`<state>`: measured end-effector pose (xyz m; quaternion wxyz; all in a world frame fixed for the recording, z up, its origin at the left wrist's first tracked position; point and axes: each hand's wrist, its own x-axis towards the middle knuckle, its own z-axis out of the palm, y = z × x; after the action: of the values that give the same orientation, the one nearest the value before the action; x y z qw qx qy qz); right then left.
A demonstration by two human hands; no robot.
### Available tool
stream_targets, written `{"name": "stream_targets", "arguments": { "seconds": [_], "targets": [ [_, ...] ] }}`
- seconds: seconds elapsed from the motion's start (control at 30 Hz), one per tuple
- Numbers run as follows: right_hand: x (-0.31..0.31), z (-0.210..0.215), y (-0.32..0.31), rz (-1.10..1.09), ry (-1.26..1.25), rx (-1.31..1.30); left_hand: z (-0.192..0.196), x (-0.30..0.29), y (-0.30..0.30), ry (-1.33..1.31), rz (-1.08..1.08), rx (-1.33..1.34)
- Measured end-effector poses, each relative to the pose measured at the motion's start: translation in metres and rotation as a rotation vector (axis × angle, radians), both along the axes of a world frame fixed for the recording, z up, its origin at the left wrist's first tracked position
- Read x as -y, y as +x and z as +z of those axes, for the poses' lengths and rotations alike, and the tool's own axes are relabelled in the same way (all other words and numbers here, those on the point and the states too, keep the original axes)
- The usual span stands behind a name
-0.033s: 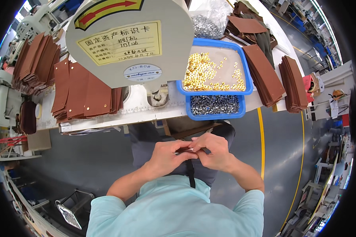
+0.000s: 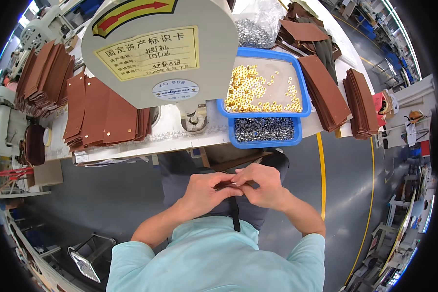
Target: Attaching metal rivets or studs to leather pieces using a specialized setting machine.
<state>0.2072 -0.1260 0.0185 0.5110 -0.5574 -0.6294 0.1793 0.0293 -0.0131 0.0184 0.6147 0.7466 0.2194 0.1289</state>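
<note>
1. Brown panels (image 2: pixel 44 80) pile up toward the left end of a white worktop (image 2: pixel 173 129), before studded brown panels (image 2: pixel 95 114) lying overlapped.
2. A pale grey machine head (image 2: pixel 211 53) looms over the worktop, left of center.
3. Below its front edge, the left hand (image 2: pixel 203 194) and right hand (image 2: pixel 264 182) meet fingertip to fingertip above the lap; what they pinch, if anything, cannot be told.
4. A lower blue tray (image 2: pixel 270 144) of dark metal pieces (image 2: pixel 264 130), nearest the hands, juts from the edge below an upper blue tray (image 2: pixel 267 115) of gold rings (image 2: pixel 248 90).
5. Right, yellow lines (image 2: pixel 321 175) cross a grey floor (image 2: pixel 345 185).
</note>
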Motion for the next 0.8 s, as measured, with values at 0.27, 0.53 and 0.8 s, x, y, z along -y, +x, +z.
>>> {"name": "stream_targets", "arguments": {
  "seconds": [0.27, 0.53, 0.8],
  "targets": [
    [-0.052, 0.029, 0.120, -0.458, -0.327, 0.197, 0.015, -0.009, -0.001, 0.247, -0.015, -0.111],
    [-0.096, 0.027, 0.180, -0.345, -0.650, 0.461, 0.021, -0.018, -0.004, 0.299, 0.051, -0.225],
    [-0.106, 0.019, 0.179, -0.351, -0.610, 0.756, -0.001, -0.026, -0.005, 0.025, 0.051, -0.155]
  ]
}}
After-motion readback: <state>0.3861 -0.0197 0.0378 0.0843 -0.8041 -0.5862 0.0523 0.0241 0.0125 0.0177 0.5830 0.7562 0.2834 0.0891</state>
